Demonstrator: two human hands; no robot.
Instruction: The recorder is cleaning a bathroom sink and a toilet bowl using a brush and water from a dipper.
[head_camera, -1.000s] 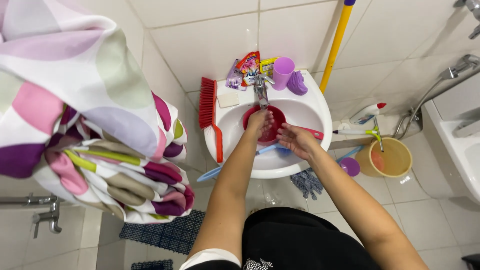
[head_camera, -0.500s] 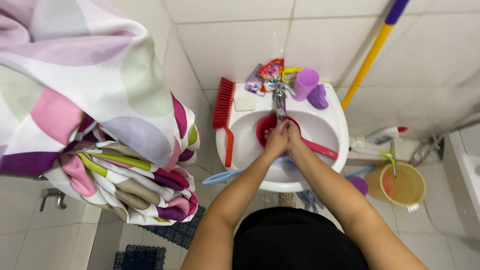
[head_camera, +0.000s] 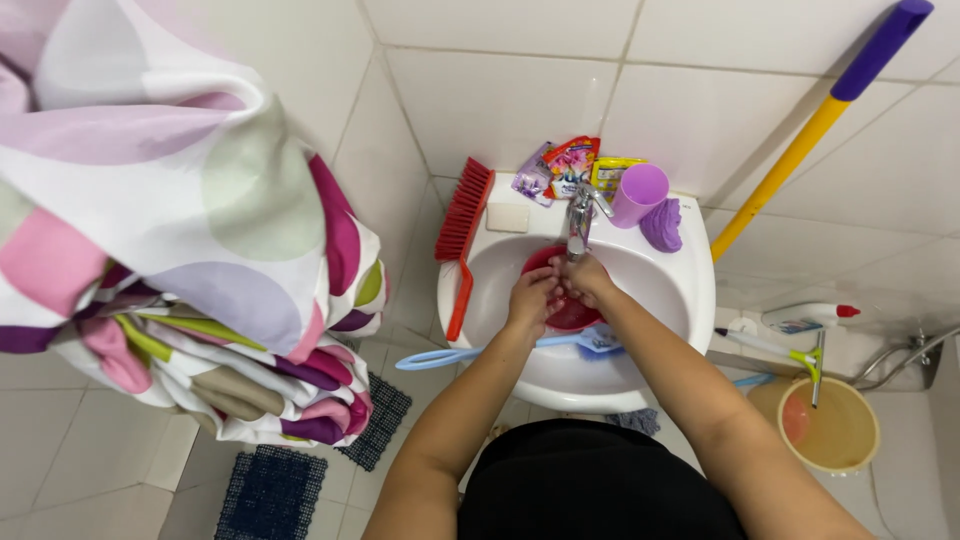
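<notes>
I look down on a white washbasin (head_camera: 670, 300) with a chrome tap (head_camera: 580, 215) at its back. Both my hands are in the bowl under the spout, pressed against each other over a red bowl (head_camera: 575, 315) that sits in the basin. My left hand (head_camera: 528, 297) has its fingers curled against my right hand (head_camera: 585, 278). I cannot tell whether anything is held between them. A light blue long-handled brush (head_camera: 450, 356) lies across the basin's front, its head by my right forearm.
A red scrub brush (head_camera: 462, 225) lies on the basin's left rim, beside a white soap bar (head_camera: 507, 217). Sachets (head_camera: 568, 165), a purple cup (head_camera: 637, 195) and a purple scrubber (head_camera: 662, 224) stand behind. A colourful curtain (head_camera: 170, 230) hangs left. A yellow-purple pole (head_camera: 800, 140) leans right, above a tan bucket (head_camera: 830, 425).
My hands came together under the tap: a second ago the right hand was apart over the basin's right rim. The camera has also moved closer and shifted.
</notes>
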